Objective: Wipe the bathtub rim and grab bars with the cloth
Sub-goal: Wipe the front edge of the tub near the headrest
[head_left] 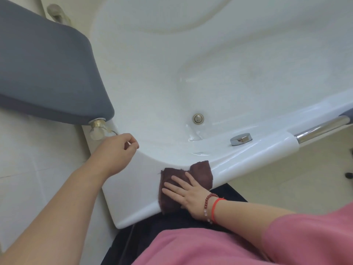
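Cloth [188, 180] lies flat under right hand [188, 196] on bathtub rim [133, 203].

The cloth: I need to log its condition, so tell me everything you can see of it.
The cloth is dark maroon-brown, of a soft towel-like fabric with frayed edges. It lies spread flat and slightly rumpled on the white bathtub rim, at the near corner, one edge reaching the rim's outer lip. The right hand presses on it with straight, spread fingers. The left hand is apart from it.
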A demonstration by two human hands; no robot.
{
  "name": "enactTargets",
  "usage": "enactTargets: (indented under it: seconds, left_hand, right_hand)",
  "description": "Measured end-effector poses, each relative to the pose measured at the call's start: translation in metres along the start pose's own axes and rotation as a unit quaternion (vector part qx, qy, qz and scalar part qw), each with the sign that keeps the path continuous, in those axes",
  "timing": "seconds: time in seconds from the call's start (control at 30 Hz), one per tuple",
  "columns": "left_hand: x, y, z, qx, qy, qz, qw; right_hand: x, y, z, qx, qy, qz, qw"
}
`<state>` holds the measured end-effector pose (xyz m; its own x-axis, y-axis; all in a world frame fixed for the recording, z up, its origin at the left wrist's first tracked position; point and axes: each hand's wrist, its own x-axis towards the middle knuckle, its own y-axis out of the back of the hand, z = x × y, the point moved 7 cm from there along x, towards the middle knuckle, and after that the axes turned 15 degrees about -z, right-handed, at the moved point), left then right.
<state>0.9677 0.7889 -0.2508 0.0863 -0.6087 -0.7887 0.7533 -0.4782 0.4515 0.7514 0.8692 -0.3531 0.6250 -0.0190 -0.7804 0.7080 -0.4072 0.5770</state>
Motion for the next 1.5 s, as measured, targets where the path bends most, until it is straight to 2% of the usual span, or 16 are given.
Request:
enactTargets:
  seconds: [0.1, 0.2, 0.3, 0.43, 0.53, 0.6, 0.7, 0.77, 1.07, 1.23, 1.33, 1.43, 1.5]
  left_hand:
    - [0.0, -0.003, 0.005, 0.005, -0.003, -0.008, 1.0]
    - [0.0, -0.004, 0.011, 0.02, -0.008, -0.01, 1.0]
    - [0.001, -0.004, 0.016, 0.031, -0.013, -0.009, 0.999]
    - [0.0, -0.002, 0.015, 0.018, -0.01, -0.01, 1.0]
    - [-0.001, -0.003, 0.016, 0.017, -0.016, -0.012, 1.0]
    - [0.0, -0.007, 0.019, 0.013, -0.021, -0.018, 1.0]
    - [0.001, -0.012, 0.023, 0.01, -0.025, -0.028, 0.999]
    - [0.001, -0.014, 0.025, 0.015, -0.027, -0.032, 0.999]
    - [-0.002, -0.018, 0.027, 0.029, -0.036, -0.032, 0.998]
    - [-0.001, -0.032, 0.034, 0.017, -0.04, -0.056, 0.997]
    - [-0.001, -0.034, 0.035, 0.011, -0.04, -0.066, 0.997]
    - [0.0, -0.029, 0.036, 0.009, -0.042, -0.061, 0.997]
    - [0.0, -0.023, 0.038, 0.006, -0.043, -0.052, 0.998]
  right_hand:
    - [0.005, 0.009, -0.015, 0.027, 0.0, 0.017, 0.999]
    - [0.015, 0.017, -0.035, 0.019, 0.031, -0.036, 0.999]
    - [0.016, 0.02, -0.039, 0.003, 0.043, -0.017, 0.999]
    - [0.001, 0.006, -0.001, 0.038, -0.022, 0.006, 0.999]
    - [-0.01, -0.001, 0.017, 0.072, -0.038, 0.015, 0.997]
    - [-0.011, -0.001, 0.014, 0.096, -0.059, 0.001, 0.994]
    - [-0.001, 0.015, -0.007, 0.127, -0.03, 0.011, 0.991]
    - [0.006, 0.016, -0.014, 0.109, -0.029, 0.006, 0.994]
    - [-0.033, -0.004, 0.054, 0.122, -0.134, 0.056, 0.982]
    - [-0.019, 0.015, 0.03, 0.177, -0.213, 0.078, 0.958]
    - [-0.008, 0.011, 0.011, 0.166, -0.162, 0.028, 0.972]
    - [-0.021, 0.012, 0.025, 0.144, -0.094, 0.082, 0.982]
    - [-0.033, -0.001, 0.051, 0.14, -0.097, 0.061, 0.984]
